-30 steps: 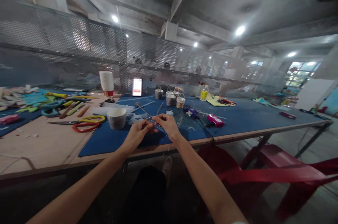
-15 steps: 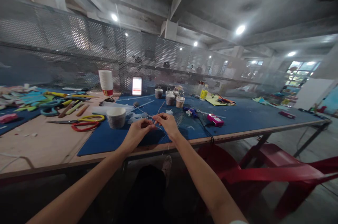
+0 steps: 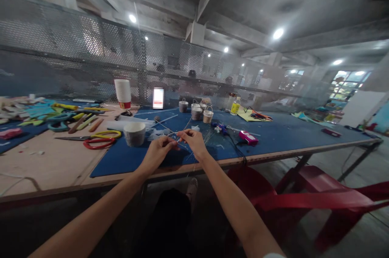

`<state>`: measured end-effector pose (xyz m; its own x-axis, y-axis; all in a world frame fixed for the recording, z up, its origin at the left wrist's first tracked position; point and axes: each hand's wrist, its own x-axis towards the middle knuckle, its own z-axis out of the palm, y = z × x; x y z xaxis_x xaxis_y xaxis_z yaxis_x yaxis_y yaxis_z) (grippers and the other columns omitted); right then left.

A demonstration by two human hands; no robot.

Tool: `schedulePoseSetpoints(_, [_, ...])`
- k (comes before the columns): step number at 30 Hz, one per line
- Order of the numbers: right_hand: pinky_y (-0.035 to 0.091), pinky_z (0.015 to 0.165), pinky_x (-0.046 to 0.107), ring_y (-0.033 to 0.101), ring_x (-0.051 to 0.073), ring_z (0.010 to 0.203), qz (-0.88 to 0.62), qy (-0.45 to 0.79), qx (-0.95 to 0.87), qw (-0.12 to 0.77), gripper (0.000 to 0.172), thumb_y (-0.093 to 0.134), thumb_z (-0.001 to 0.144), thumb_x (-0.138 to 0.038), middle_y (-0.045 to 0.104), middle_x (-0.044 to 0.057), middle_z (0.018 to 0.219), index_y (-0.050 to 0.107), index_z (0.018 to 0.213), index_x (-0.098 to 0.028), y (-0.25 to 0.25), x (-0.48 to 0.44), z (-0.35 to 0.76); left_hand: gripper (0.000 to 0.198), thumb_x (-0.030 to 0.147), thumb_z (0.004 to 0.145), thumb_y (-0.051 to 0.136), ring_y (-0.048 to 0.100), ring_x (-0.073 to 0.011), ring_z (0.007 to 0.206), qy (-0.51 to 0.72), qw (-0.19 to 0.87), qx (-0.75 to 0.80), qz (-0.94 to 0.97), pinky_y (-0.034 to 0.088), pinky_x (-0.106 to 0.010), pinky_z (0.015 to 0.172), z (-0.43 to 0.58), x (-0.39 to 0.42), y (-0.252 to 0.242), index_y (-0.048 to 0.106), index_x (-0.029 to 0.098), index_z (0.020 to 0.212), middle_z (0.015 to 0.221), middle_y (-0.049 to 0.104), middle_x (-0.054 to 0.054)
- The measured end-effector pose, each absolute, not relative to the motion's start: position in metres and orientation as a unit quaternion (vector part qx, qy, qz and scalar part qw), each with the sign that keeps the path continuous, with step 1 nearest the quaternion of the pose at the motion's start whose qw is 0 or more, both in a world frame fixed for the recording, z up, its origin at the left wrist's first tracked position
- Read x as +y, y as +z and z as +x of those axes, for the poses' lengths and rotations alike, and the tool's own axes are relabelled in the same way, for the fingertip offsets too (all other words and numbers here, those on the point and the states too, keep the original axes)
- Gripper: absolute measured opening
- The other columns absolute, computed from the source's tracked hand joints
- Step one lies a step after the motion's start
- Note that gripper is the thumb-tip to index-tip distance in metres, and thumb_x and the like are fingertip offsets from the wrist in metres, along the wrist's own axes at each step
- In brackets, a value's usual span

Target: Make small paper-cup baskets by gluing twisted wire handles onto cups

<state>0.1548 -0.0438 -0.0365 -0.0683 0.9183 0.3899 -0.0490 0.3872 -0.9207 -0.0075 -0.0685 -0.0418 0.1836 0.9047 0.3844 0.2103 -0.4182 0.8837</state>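
My left hand (image 3: 160,148) and my right hand (image 3: 193,141) meet above the blue mat's front part, fingertips pinched close together. Between them runs a thin pale wire (image 3: 173,133), bent in a curve; its exact ends are too fine to make out. Left of my left hand stands a grey-white textured paper cup (image 3: 134,134) with no handle showing. More loose thin strands (image 3: 208,139) lie just right of my right hand. Beyond the hands are several small buckets with looped handles, among them a grey one (image 3: 196,112) and a brown-banded one (image 3: 208,117).
Scissors (image 3: 101,139) with red and yellow handles lie at left, near a stack of white cups (image 3: 122,91). A blue glue gun (image 3: 219,128), a pink box (image 3: 248,137) and a yellow-labelled bottle (image 3: 235,106) stand to the right. Red chairs (image 3: 304,201) adjoin the table's front edge.
The wire between my fingers is now bowed into a curve, where it ran straighter before. My hands have shifted only slightly, still pinched together.
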Motion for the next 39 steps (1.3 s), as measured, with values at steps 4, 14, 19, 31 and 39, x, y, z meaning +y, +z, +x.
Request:
schedulePoseSetpoints(4, [0.042, 0.060, 0.025, 0.052, 0.011, 0.058, -0.364, 0.417, -0.593, 0.585, 0.031, 0.076, 0.070, -0.046, 0.064, 0.000, 0.063, 0.071, 0.073, -0.016, -0.0374, -0.0435, 0.1548, 0.025, 0.044, 0.077, 0.068, 0.070, -0.0269, 0.085, 0.494, 0.360, 0.407, 0.679, 0.048, -0.035, 0.084, -0.0071, -0.0675, -0.0432, 0.071, 0.019, 0.080, 0.081, 0.077, -0.005])
schedulePoseSetpoints(14, [0.041, 0.059, 0.024, 0.051, 0.011, 0.057, -0.361, 0.421, -0.587, 0.590, 0.030, 0.077, 0.070, -0.045, 0.063, 0.000, 0.061, 0.070, 0.070, -0.016, -0.0389, -0.0418, 0.1550, 0.024, 0.043, 0.079, 0.067, 0.069, -0.0261, 0.088, 0.488, 0.358, 0.409, 0.683, 0.046, -0.034, 0.085, -0.0079, -0.0660, -0.0459, 0.071, 0.020, 0.082, 0.083, 0.078, -0.004])
schedulePoseSetpoints(19, [0.039, 0.058, 0.024, 0.049, 0.010, 0.055, -0.356, 0.428, -0.588, 0.587, 0.029, 0.078, 0.070, -0.043, 0.062, -0.001, 0.060, 0.067, 0.066, -0.016, -0.0396, -0.0416, 0.1552, 0.021, 0.041, 0.079, 0.068, 0.069, -0.0254, 0.081, 0.497, 0.344, 0.420, 0.677, 0.046, -0.033, 0.078, -0.0090, -0.0660, -0.0472, 0.069, 0.019, 0.077, 0.078, 0.077, -0.004])
schedulePoseSetpoints(31, [0.040, 0.058, 0.024, 0.051, 0.011, 0.057, -0.363, 0.419, -0.592, 0.585, 0.032, 0.077, 0.070, -0.046, 0.062, -0.001, 0.061, 0.069, 0.068, -0.015, -0.0410, -0.0398, 0.1546, 0.026, 0.044, 0.081, 0.065, 0.068, -0.0245, 0.079, 0.492, 0.340, 0.418, 0.684, 0.045, -0.033, 0.078, -0.0094, -0.0669, -0.0466, 0.068, 0.019, 0.075, 0.076, 0.077, -0.003])
schedulePoseSetpoints(39, [0.037, 0.055, 0.024, 0.048, 0.010, 0.053, -0.353, 0.421, -0.600, 0.581, 0.031, 0.078, 0.070, -0.045, 0.062, -0.001, 0.059, 0.067, 0.065, -0.016, -0.0422, -0.0400, 0.1549, 0.022, 0.040, 0.075, 0.072, 0.068, -0.0251, 0.080, 0.486, 0.338, 0.424, 0.685, 0.046, -0.033, 0.077, -0.0094, -0.0608, -0.0515, 0.069, 0.019, 0.076, 0.078, 0.077, -0.003])
